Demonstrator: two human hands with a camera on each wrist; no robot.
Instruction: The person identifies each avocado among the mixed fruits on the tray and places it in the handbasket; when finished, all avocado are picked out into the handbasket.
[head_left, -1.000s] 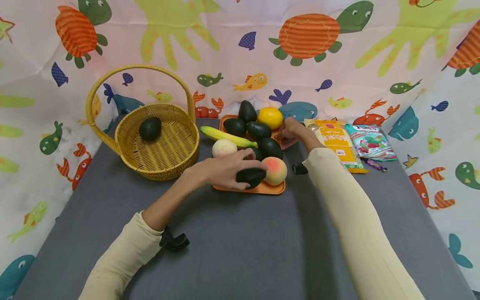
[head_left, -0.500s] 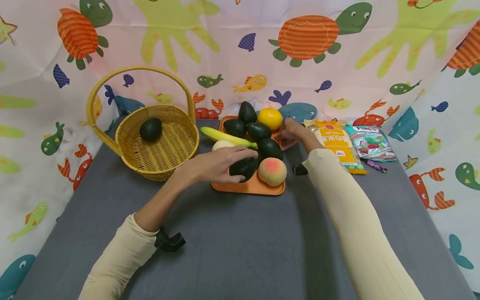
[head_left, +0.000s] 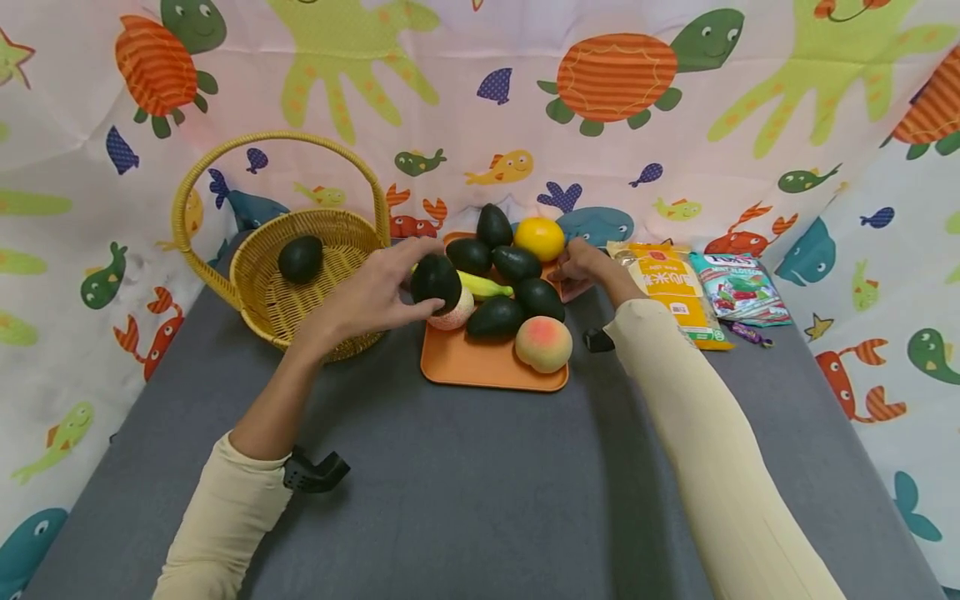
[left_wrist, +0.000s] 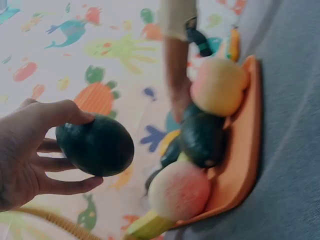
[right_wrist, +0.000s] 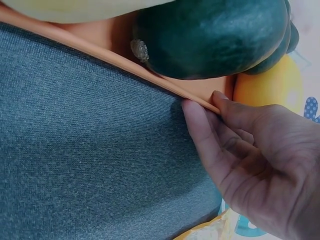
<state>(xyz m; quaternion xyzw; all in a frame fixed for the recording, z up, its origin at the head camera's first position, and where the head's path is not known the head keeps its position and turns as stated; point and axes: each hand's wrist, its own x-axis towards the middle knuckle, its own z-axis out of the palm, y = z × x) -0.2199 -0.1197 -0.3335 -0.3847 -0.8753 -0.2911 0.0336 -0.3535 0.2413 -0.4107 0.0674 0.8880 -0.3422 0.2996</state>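
Observation:
My left hand (head_left: 360, 292) grips a dark green avocado (left_wrist: 97, 146) above the left edge of an orange tray (head_left: 468, 367), between the tray and a yellow wicker basket (head_left: 352, 346). In the right wrist view, my right hand (right_wrist: 265, 155) pinches the tray's right rim between thumb and fingers. On the tray lie several avocados (head_left: 495, 318), a pinkish peach (head_left: 543, 344) and a yellow lemon-like fruit (head_left: 540, 239). The held avocado partly hides a paler peach (head_left: 455, 313) and a banana (head_left: 486, 286). Another avocado (head_left: 301, 259) rests inside the basket.
Right of the tray lie a yellow food bag (head_left: 671, 287), a teal candy bag (head_left: 738, 287) and a small purple wrapped candy (head_left: 748, 333). The basket's tall handle (head_left: 281, 133) arches over its opening. A patterned cloth (head_left: 465, 108) hangs behind the grey table (head_left: 480, 483).
My left hand has lifted the avocado from the tray's front and carried it left and back toward the basket. An avocado beneath now shows fully. My right hand stays at the tray's rim.

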